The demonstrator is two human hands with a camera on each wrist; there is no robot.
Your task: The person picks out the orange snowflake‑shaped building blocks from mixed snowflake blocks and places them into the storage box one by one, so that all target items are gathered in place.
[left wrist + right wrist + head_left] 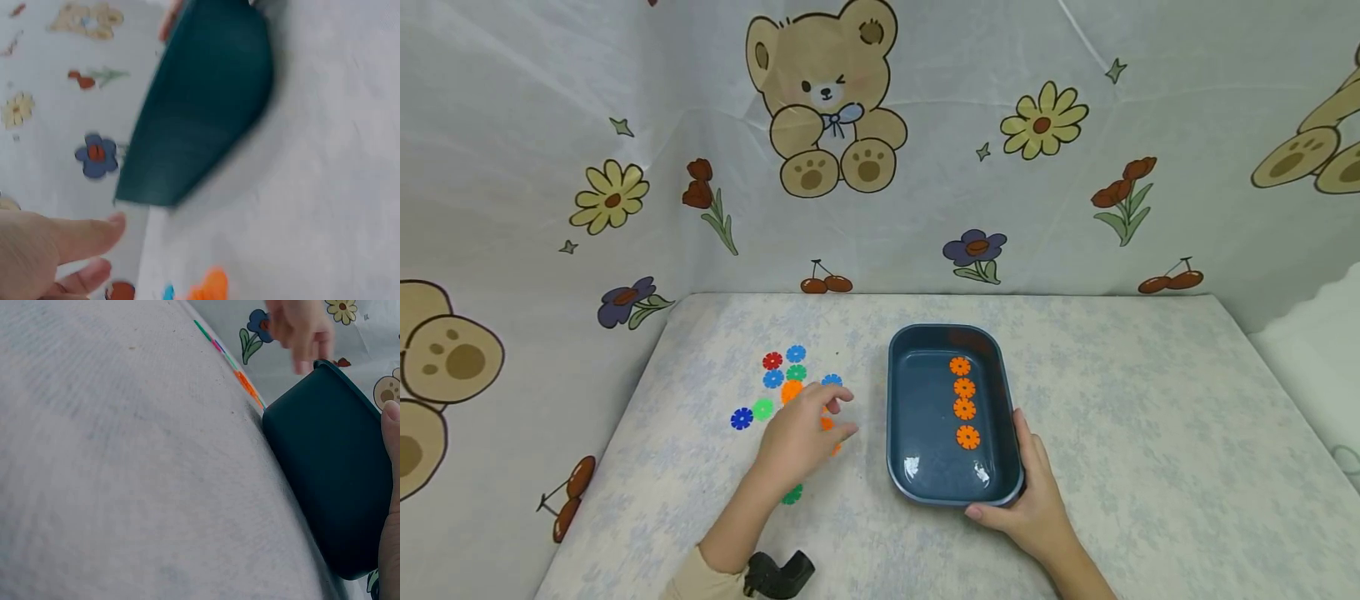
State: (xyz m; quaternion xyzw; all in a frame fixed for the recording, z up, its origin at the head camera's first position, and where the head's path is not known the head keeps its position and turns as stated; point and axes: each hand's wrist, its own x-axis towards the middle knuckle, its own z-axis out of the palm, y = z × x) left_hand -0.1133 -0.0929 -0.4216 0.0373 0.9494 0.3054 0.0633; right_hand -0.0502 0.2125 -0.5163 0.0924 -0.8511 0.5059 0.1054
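A dark blue-teal plastic tray [917, 417] stands on the table, its side wall [325, 469] visible in the right wrist view. My right hand [1037, 500] grips the tray's near right corner, thumb on the near rim and fingers along the right side. Inside lie several orange notched discs, one of them a disc [967, 437] near the front, in a row. To the left, my left hand [801, 433] hovers over loose notched discs, thumb and fingers apart with nothing between them. It partly hides orange discs [792, 391] beneath it.
Left of the tray lie a red disc [772, 361], a dark blue disc [742, 418], a light green disc [763, 409] and a green disc [792, 494] near the forearm. A printed cloth [925, 208] hangs behind the table [1150, 433]. A black strap piece [781, 575] sits by the left wrist.
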